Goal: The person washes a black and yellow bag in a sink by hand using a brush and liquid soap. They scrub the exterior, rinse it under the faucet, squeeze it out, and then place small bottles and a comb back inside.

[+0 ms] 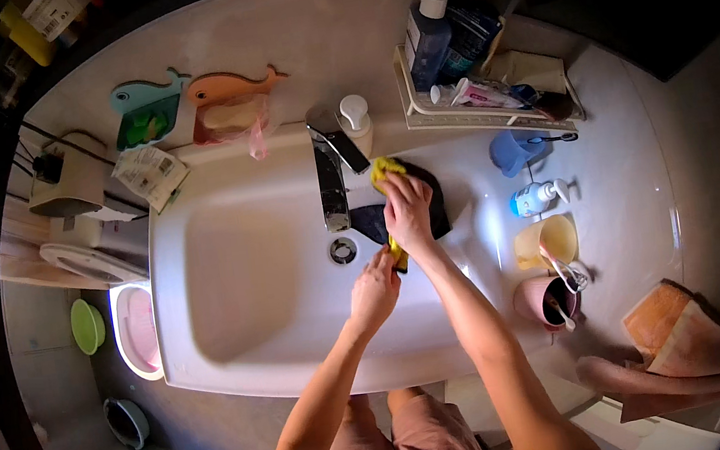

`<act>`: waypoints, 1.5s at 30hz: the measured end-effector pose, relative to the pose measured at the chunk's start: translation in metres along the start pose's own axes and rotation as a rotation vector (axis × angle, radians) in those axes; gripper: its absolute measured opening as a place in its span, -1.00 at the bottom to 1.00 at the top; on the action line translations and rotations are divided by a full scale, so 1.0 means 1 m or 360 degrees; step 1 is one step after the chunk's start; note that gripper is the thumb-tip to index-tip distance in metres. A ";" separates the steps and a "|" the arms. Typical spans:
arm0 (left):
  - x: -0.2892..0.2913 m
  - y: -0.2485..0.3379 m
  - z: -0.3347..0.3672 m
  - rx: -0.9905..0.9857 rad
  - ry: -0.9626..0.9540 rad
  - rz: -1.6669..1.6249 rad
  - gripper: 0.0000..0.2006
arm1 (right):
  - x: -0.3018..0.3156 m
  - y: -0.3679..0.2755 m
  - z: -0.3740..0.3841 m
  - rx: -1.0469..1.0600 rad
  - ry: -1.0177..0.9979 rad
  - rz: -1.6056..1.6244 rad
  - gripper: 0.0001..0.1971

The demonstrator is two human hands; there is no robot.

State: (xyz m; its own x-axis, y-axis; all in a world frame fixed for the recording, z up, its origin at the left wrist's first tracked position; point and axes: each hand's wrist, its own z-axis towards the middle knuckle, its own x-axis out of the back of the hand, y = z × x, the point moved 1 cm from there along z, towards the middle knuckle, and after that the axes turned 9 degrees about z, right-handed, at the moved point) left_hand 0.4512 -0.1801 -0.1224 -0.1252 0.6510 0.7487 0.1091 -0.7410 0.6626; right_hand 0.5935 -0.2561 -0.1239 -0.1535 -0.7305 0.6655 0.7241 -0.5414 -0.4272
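Note:
Both my hands are over the right part of a white sink (239,279). My right hand (408,209) is closed on a crumpled yellow cloth-like piece (386,169) and presses against a limp black item (432,201). My left hand (375,289) is just nearer to me, its fingers closed at the lower end, where a yellow and black edge (398,255) shows. Whether the yellow and black parts are one thing I cannot tell. To their left are the dark faucet (331,183) and the round drain (342,250).
A white rack (492,119) of bottles and tubes is at the back right. Along the right rim stand a blue cup (508,153), a pump bottle (533,199), a yellow cup (539,242) and a pink cup (536,300). Two whale-shaped soap holders (232,86) hang at the back left.

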 end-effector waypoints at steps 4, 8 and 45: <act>0.003 -0.002 -0.029 -0.0028 -0.0204 -0.0037 -0.78 | 0.028 0.012 -0.028 -0.0005 -0.0320 0.0255 -0.77; 0.042 -0.012 -0.038 0.0436 -0.0114 -0.0894 -0.92 | 0.065 0.013 -0.062 -0.0566 -0.0185 0.0187 -0.87; 0.219 -0.049 -0.050 -0.0245 0.0330 0.0631 -0.75 | 0.073 -0.102 -0.020 -0.0532 -0.2020 0.0856 -0.05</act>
State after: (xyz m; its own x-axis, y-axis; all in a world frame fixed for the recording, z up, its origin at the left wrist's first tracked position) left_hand 0.3687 -0.0090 0.0082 -0.2992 0.2780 0.9128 0.0428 -0.9517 0.3039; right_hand 0.4947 -0.2627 -0.0441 0.9141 -0.1087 0.3908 0.2815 -0.5235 -0.8042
